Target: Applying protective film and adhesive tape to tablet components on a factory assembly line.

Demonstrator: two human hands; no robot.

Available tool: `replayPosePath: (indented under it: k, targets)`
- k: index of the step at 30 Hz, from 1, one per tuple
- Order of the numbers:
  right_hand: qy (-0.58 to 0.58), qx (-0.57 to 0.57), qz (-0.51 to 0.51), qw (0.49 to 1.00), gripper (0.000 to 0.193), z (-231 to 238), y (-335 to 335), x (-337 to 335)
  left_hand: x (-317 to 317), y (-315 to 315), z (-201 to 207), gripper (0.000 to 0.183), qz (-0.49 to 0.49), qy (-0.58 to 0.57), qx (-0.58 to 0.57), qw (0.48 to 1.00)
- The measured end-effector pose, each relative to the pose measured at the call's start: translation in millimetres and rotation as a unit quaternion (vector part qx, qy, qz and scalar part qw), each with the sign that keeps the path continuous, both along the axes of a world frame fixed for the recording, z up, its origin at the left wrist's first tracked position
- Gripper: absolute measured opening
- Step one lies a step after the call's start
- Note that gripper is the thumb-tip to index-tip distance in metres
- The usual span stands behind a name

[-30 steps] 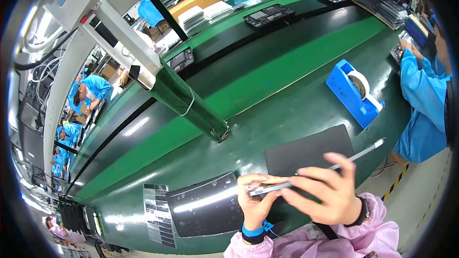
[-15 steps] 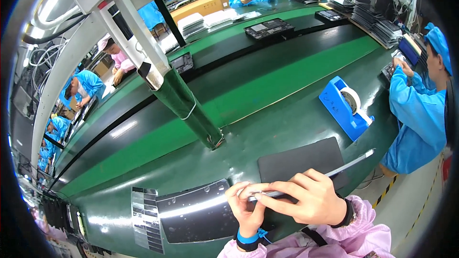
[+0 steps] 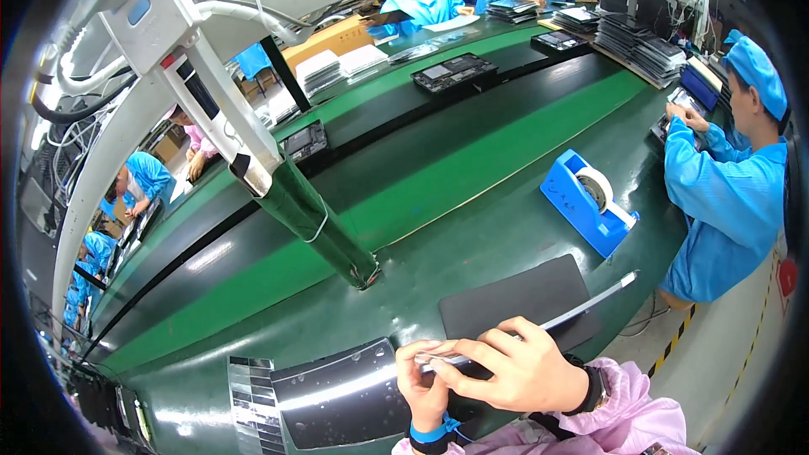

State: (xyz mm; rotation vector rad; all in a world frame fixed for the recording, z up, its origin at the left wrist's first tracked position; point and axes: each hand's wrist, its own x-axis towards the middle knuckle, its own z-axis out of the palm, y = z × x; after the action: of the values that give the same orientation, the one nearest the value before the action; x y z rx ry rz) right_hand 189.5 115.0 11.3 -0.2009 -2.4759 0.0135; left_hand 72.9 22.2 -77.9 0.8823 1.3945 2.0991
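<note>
Both my hands are together at the near edge of the bench, over a thin flat panel (image 3: 592, 300) seen edge-on, its silvery rim running up to the right. My left hand (image 3: 424, 383) pinches its left end between thumb and fingers. Across the top lies my right hand (image 3: 529, 368), fingers bent and thumb and fingertips closed on the same edge near the left hand. The panel's face is hidden from this angle. Behind it a dark grey mat (image 3: 510, 293) lies flat. A glossy black sheet (image 3: 337, 414) with pale spots lies left of my hands.
Beside the black sheet is a strip of rectangular labels or films (image 3: 255, 411). A blue tape dispenser (image 3: 581, 211) stands beyond the mat. A green-wrapped post (image 3: 316, 223) rises from the bench. Opened devices (image 3: 455, 72) sit along the line. A co-worker in blue (image 3: 725, 177) works at right.
The view has shifted slightly, so bench items appear further left. My hands stay on the panel's left end, with the right fingertips a little closer to the left hand.
</note>
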Motion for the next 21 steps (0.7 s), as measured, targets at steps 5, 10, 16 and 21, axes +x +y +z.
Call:
replayPosePath:
  k: [5, 10, 16, 21]
  targets:
    - [-0.031, -0.004, -0.009, 0.999, 0.017, 3, 0, 1, 1, -1, 6, 0.028, -0.021, -0.025, 0.011, 0.999]
    - [-0.027, -0.008, -0.006, 1.0, 0.013, 3, 1, 1, -1, 2, 1, 0.018, -0.023, -0.008, 0.027, 0.999]
    - [-0.03, 0.003, -0.006, 1.0, 0.015, 1, 3, 1, -4, 6, -6, 0.018, -0.031, 0.03, 0.084, 0.996]
    - [-0.042, 0.0, -0.013, 0.999, 0.018, 2, 0, 2, -3, 4, -1, 0.017, -0.035, 0.022, 0.052, 0.998]
